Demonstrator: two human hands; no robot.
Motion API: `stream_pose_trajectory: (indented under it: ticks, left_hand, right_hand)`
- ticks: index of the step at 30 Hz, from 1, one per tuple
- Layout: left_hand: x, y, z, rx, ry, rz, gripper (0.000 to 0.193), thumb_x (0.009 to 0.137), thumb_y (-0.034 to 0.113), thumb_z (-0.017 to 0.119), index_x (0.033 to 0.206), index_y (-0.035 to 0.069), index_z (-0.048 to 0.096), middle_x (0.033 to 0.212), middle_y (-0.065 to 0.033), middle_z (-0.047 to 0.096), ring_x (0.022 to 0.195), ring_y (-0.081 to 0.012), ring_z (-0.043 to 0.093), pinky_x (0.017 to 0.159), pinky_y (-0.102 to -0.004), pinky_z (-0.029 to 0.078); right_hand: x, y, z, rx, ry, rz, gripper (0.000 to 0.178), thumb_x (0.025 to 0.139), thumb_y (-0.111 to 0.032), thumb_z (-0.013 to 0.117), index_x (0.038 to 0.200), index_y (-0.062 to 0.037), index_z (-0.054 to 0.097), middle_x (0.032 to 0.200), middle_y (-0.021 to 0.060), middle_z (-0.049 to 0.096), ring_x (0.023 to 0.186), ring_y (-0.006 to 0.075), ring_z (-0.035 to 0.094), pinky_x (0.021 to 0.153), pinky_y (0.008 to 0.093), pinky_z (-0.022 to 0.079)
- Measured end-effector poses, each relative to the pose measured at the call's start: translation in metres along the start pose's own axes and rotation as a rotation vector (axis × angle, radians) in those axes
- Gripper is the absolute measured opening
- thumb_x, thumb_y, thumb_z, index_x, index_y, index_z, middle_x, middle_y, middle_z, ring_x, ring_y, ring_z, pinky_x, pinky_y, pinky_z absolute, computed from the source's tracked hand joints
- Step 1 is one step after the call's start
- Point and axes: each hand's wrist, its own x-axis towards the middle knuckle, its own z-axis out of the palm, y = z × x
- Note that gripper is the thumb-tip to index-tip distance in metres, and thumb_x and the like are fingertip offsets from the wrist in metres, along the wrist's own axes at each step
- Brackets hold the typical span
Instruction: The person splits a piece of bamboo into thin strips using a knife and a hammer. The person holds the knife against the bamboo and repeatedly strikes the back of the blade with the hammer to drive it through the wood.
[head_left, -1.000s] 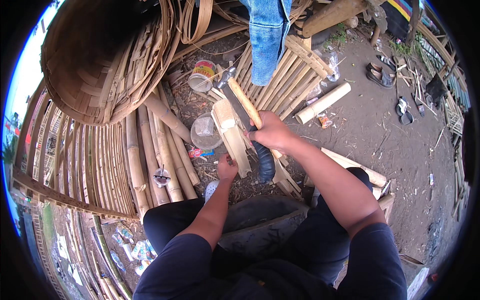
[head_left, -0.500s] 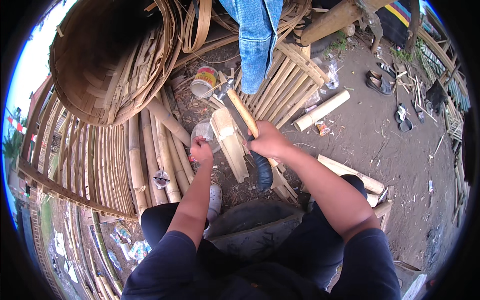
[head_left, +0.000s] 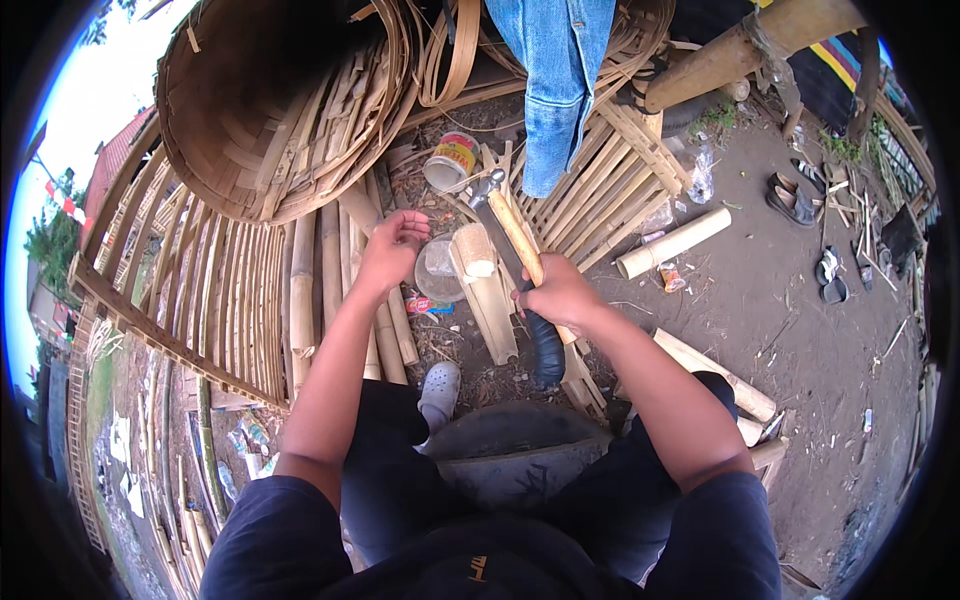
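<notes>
My right hand (head_left: pixel 562 297) is closed round the wooden handle of a hammer (head_left: pixel 515 228), its metal head pointing away from me. Alongside runs a dark blade-like strip, and a black-wrapped handle (head_left: pixel 545 350) comes out below the same hand; it looks like a large knife, partly hidden. My left hand (head_left: pixel 395 250) is raised with loosely bent fingers and holds nothing. Between the hands lies a split bamboo piece (head_left: pixel 492 325), with a short bamboo block (head_left: pixel 474 248) at its far end. A clear plastic tub (head_left: pixel 437 283) lies beside my left hand.
A large woven basket (head_left: pixel 225 130) stands far left, above bamboo poles (head_left: pixel 302 290) and a slatted bamboo frame (head_left: pixel 215 300). A can (head_left: pixel 452 160) and hanging denim (head_left: pixel 560 90) are ahead. To the right lie a bamboo length (head_left: pixel 675 243) and shoes (head_left: pixel 790 198). A rounded block (head_left: pixel 520 450) sits between my legs.
My left hand has moved away from me and its fingers have loosened from a closed shape. The view has shifted slightly; my right hand keeps its grip on the hammer.
</notes>
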Motion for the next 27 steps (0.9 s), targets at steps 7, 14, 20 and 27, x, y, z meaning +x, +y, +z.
stream_pose_trajectory:
  ticks: [7, 14, 20, 27]
  left_hand:
    - [0.015, -0.052, 0.024, 0.021, -0.234, -0.151, 0.045, 0.088, 0.018, 0.066, 0.126, 0.001, 0.05, 0.122, -0.0122, 0.057, 0.108, -0.0199, 0.058, 0.093, -0.0314, 0.047]
    - [0.025, -0.034, 0.046, 0.391, -0.115, -0.045, 0.051, 0.072, 0.019, 0.074, 0.116, 0.001, 0.056, 0.081, -0.0131, 0.067, 0.075, -0.0204, 0.068, 0.073, -0.0311, 0.054]
    - [0.017, -0.007, 0.056, 0.255, -0.06, -0.325, 0.058, 0.068, 0.014, 0.066, 0.123, 0.0, 0.055, 0.083, -0.0147, 0.068, 0.067, -0.0228, 0.069, 0.064, -0.0327, 0.057]
    - [0.02, -0.019, 0.039, 0.154, -0.178, -0.399, 0.061, 0.074, 0.01, 0.058, 0.134, 0.007, 0.051, 0.085, -0.013, 0.068, 0.068, -0.0221, 0.07, 0.064, -0.0313, 0.06]
  right_hand:
    - [-0.018, -0.001, -0.002, -0.115, -0.019, -0.032, 0.022, 0.072, -0.004, 0.065, 0.09, 0.0004, 0.056, 0.081, 0.0158, 0.062, 0.076, 0.0234, 0.063, 0.066, 0.0359, 0.048]
    - [-0.034, -0.019, -0.011, 0.024, -0.059, 0.048, 0.021, 0.071, 0.005, 0.06, 0.089, 0.0013, 0.05, 0.081, 0.0124, 0.063, 0.071, 0.0179, 0.063, 0.059, 0.0317, 0.049]
    - [-0.038, -0.025, -0.015, 0.119, -0.092, 0.062, 0.023, 0.071, 0.007, 0.06, 0.091, 0.0022, 0.05, 0.084, 0.0137, 0.063, 0.072, 0.018, 0.062, 0.061, 0.0323, 0.05]
    - [-0.045, -0.036, -0.016, 0.153, -0.064, 0.073, 0.026, 0.073, 0.009, 0.061, 0.094, 0.0026, 0.047, 0.088, 0.0163, 0.063, 0.072, 0.0187, 0.063, 0.063, 0.0322, 0.051]
